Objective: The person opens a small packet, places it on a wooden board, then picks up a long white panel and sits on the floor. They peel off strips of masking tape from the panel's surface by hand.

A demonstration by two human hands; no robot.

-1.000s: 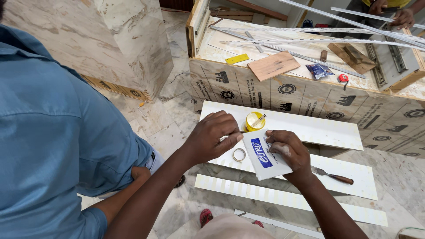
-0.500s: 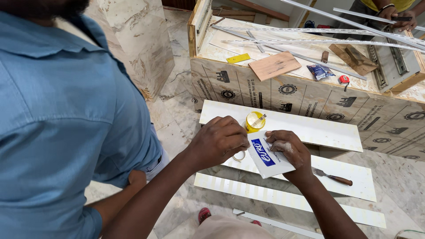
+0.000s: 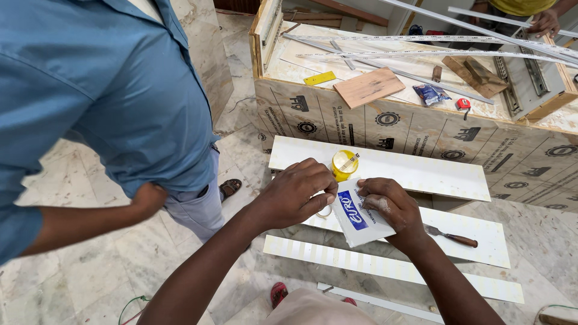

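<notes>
Over the white boards (image 3: 421, 174) — a blue-shirted bystander (image 3: 108, 102) close on the left, the plywood crate (image 3: 421, 126) just behind — the left hand (image 3: 295, 195) and right hand (image 3: 385, 204) pinch fingers shut on a white pouch (image 3: 361, 219) with a blue label, long axis diagonal, top toward the yellow can (image 3: 344, 165).

Both forearms reach toward 12 o'clock; left hand (image 3: 298, 191) and right hand (image 3: 390, 207) curl, fingertips pinched close together.

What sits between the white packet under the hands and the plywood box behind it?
In the head view, a small yellow container stands on a white board, which spans the stretch between the white packet and the plywood box.
</notes>
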